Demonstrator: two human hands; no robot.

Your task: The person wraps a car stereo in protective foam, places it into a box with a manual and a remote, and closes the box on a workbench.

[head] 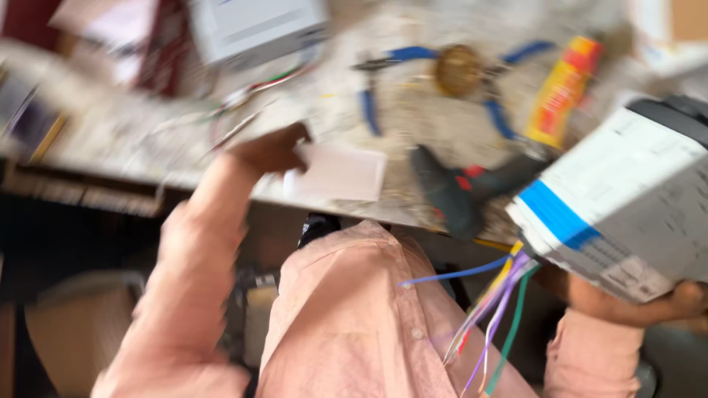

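Note:
The view is blurred by motion. My left hand (269,149) reaches out in a pink sleeve to the workbench edge, its fingers on a small white flat card (343,175) that lies there. At the lower right, my right hand (675,301) supports from underneath a grey metal box-shaped unit (627,206) with a blue stripe on its label. A bundle of coloured wires (494,302), purple, blue, yellow and green, hangs from the unit down over my pink shirt.
The cluttered workbench (110,147) holds a dark drill with red trim (461,188), blue-handled pliers (383,81), a round brass part (457,70), an orange and yellow tube (562,92) and a grey box (254,26) at the back.

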